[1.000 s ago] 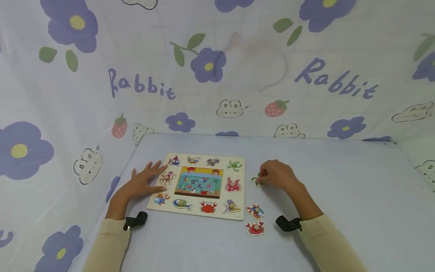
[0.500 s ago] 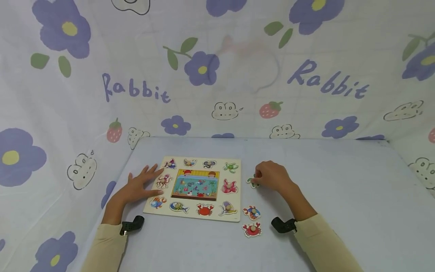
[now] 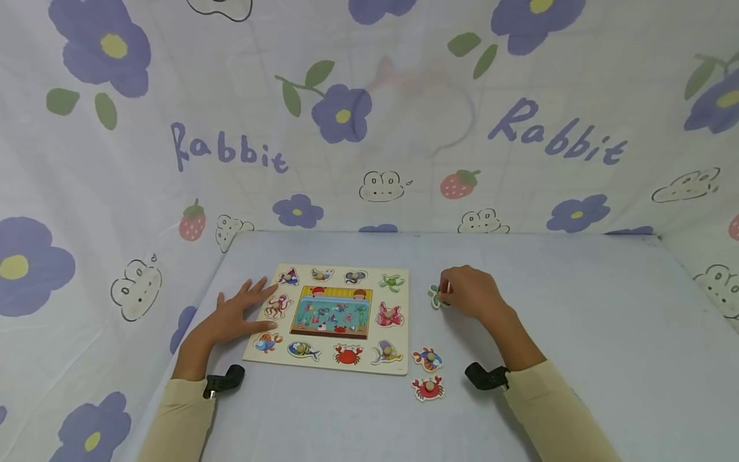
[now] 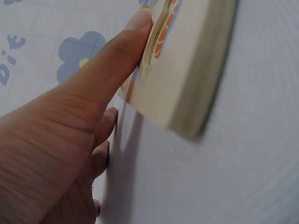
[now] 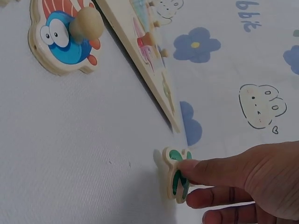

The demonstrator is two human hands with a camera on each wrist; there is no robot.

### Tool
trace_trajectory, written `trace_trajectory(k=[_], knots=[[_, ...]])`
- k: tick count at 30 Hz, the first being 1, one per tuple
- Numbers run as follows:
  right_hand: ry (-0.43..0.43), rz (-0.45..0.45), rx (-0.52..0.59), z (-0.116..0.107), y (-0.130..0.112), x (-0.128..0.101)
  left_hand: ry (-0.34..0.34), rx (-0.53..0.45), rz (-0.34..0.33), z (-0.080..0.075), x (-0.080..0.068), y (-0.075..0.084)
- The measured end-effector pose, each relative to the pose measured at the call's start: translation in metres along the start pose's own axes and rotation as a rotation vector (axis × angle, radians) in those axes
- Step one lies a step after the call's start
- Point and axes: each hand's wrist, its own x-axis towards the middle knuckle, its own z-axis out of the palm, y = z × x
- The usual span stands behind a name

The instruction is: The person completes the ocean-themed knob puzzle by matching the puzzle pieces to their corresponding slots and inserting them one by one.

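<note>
In the head view my right hand (image 3: 470, 292) pinches a green turtle puzzle piece (image 3: 434, 296) just right of the wooden puzzle board (image 3: 329, 367). The right wrist view shows the thumb against the turtle piece (image 5: 174, 179), which stands tilted with a shadow beside it; its knob is hidden by the fingers. My left hand (image 3: 231, 317) lies with fingers spread at the board's left edge. In the left wrist view its thumb (image 4: 119, 49) rests on the board (image 4: 163, 93), while the other fingers are partly hidden behind it.
Right of the board's lower corner lie a hermit crab piece (image 3: 428, 359) and a red crab piece (image 3: 428, 388), both with wooden knobs. Several knobbed sea animals sit in the board, including a pink starfish (image 3: 389, 315). A patterned cloth (image 3: 416, 212) hangs behind the table.
The right hand has moved the turtle piece slightly right and away from the body, farther from the board. The left hand and the board stay put; the head view has shifted a little.
</note>
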Motion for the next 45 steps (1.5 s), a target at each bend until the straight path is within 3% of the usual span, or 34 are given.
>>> trace_trajectory(k=[12, 23, 34, 45], knots=[[0.014, -0.035, -0.039, 0.006, -0.003, 0.004, 0.007, -0.006, 0.003, -0.004, -0.004, 0.001], [0.029, 0.042, 0.027, 0.007, -0.002, 0.005, 0.008, -0.008, 0.005, -0.005, -0.006, 0.001], [0.048, 0.008, 0.019, 0.016, 0.0, 0.007, 0.007, 0.008, 0.003, -0.004, -0.006, -0.003], [0.085, -0.016, 0.034, 0.008, 0.0, 0.004, 0.005, -0.02, 0.011, -0.004, -0.004, 0.006]])
